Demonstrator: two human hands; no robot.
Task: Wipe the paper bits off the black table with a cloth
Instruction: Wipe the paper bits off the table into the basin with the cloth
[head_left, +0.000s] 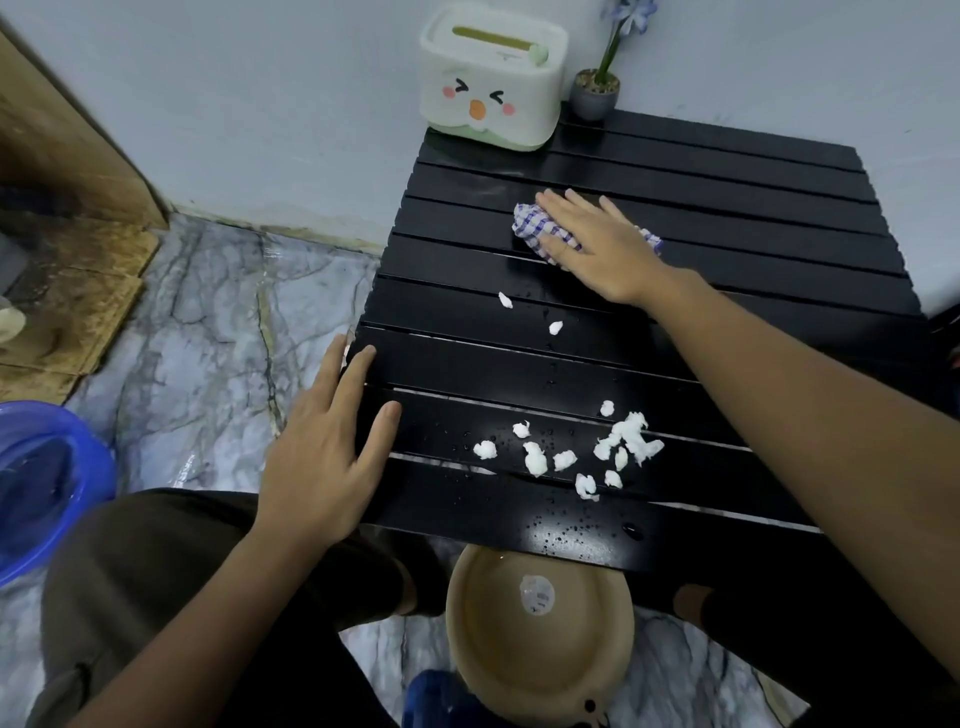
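Paper bits (582, 454) clustered near front of black slatted table (727, 208), checked cloth (535, 226) flat under open-fingered right hand (597, 244), left hand (324, 441) flat, holding nothing.

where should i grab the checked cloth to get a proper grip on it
Take the checked cloth at its bunched end sticking out past the right hand, coming from above. That end is crumpled into raised folds that fingers can close round; the rest lies pressed flat on the black table under the palm.
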